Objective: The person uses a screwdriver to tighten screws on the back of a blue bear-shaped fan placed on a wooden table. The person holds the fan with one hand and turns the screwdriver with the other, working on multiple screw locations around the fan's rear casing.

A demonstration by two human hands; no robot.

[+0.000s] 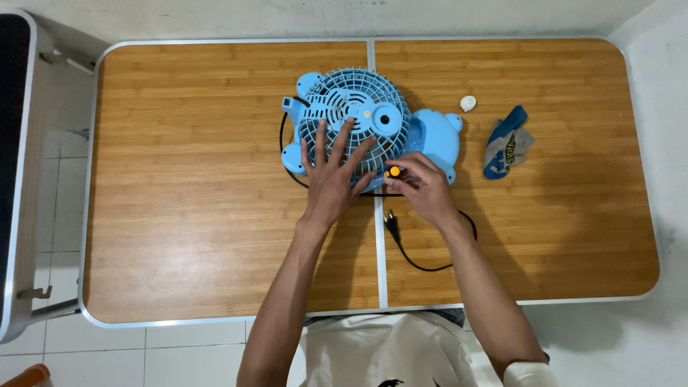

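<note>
Light blue fan [373,118], round slatted grille up, flat on wooden table [186,179]

Fan [358,118] on table [179,179] centre; cap [468,103], cloth [506,143] right; plug [391,222] before.

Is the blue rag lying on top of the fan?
No, the blue rag lies on the wooden table, apart from the fan.
</note>
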